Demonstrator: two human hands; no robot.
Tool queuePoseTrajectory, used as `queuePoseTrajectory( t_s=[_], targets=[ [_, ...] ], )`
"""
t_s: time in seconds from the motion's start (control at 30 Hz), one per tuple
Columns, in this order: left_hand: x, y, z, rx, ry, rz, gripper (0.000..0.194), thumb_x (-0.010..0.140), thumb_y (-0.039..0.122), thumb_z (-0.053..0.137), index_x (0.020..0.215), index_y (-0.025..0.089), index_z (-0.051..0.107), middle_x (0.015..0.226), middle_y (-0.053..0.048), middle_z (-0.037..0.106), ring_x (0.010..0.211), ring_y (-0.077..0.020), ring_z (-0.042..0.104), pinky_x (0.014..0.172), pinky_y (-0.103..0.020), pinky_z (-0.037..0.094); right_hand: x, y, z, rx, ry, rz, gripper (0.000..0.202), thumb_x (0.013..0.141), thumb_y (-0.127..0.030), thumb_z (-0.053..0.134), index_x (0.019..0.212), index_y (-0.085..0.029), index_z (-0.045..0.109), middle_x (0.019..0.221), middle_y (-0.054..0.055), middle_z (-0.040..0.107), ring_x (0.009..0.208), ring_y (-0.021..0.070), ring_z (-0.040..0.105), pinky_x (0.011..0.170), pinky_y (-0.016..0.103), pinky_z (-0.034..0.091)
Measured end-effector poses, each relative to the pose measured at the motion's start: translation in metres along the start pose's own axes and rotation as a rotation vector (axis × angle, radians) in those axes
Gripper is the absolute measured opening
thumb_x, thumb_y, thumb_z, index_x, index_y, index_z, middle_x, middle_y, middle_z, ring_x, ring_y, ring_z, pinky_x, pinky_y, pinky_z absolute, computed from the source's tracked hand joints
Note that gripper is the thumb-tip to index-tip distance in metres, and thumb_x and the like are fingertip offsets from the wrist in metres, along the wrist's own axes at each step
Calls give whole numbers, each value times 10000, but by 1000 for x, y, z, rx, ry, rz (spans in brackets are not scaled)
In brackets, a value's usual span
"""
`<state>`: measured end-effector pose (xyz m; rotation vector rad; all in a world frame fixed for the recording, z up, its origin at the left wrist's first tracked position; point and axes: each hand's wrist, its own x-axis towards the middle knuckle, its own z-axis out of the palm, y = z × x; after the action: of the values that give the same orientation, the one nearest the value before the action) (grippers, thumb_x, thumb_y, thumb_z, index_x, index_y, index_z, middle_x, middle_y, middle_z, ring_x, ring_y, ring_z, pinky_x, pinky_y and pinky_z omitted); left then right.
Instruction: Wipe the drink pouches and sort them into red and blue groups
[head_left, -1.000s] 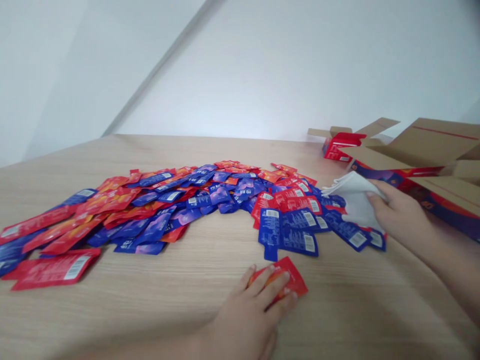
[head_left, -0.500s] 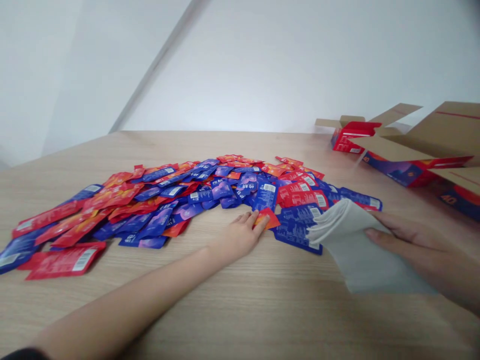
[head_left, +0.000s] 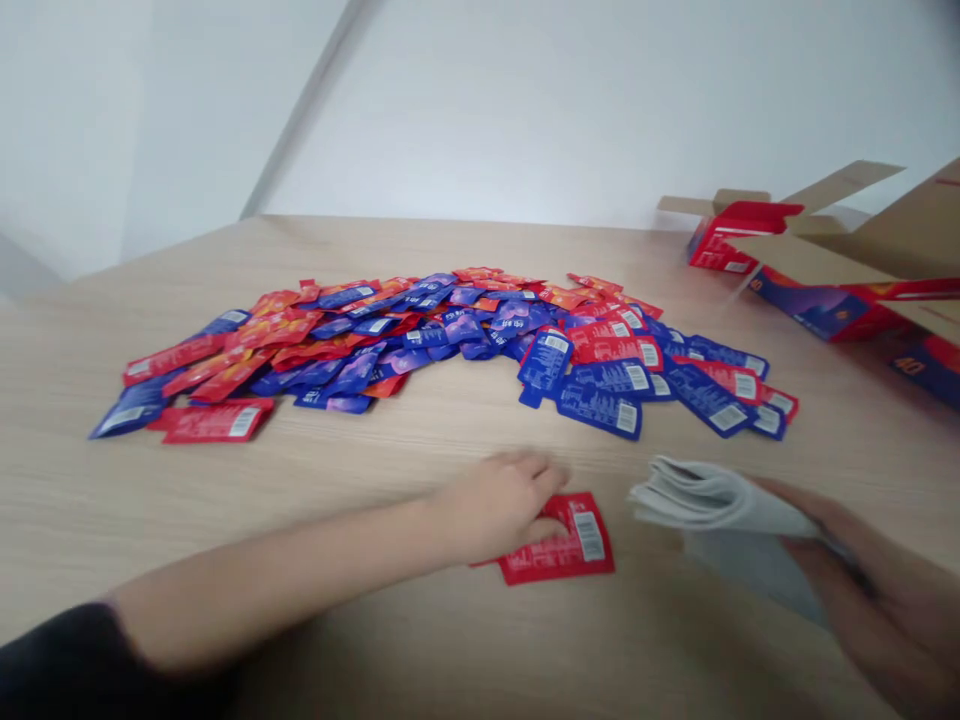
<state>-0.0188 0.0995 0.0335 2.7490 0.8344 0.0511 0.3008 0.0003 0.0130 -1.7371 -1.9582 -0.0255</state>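
Observation:
My left hand (head_left: 502,505) is over a red packet (head_left: 574,545) near the table's front, its thumb lying across the packet and its fingers bent toward it. The packet's white barcode label faces up, right of the thumb. On the right, my right hand (head_left: 862,570) is closed round a folded white cloth (head_left: 697,495), whose layered folds point left. Beyond both hands, many red, orange and blue packets (head_left: 360,345) lie heaped in a wide arc. Several blue packets (head_left: 600,410) lie flat at the heap's right part.
Open cardboard boxes stand at the back right: a small red one (head_left: 727,245) and a larger blue and red one (head_left: 817,305) with raised flaps. The wooden table (head_left: 420,235) meets a pale wall (head_left: 562,110) behind.
My left hand has come back from the heap toward the table's front, now at a red packet. My right hand and the cloth moved lower, uncovering packets at the heap's right. The view shifted.

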Motion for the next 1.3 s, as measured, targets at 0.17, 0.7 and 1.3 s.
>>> queuePoseTrajectory(
  t_s=[0.17,0.7,1.3],
  targets=[
    [-40,27,12,209,157,-14,298,1000,314,429,1189,155,596,1125,-88,639,1026,-257,592,874,-404,473,-19,-9,44,-135,-102,-468,595,824,-88,424,1378,-278,528,1362,71,607,1197,276,615,942,477,560],
    [-87,40,56,192,199,-46,483,964,307,428,1337,29,559,1335,-180,574,1263,-343,479,1072,-447,386,7,-126,62,-9,16,-320,465,910,-121,368,1327,-130,572,1354,111,611,1250,244,570,1042,418,480],
    [-95,43,62,389,310,-23,417,944,282,463,1197,30,677,1253,-175,649,1148,-307,596,959,-392,476,-6,-113,98,-138,16,-302,474,904,-54,345,1345,-42,517,1355,210,584,1304,299,519,1047,529,478]
  ],
)
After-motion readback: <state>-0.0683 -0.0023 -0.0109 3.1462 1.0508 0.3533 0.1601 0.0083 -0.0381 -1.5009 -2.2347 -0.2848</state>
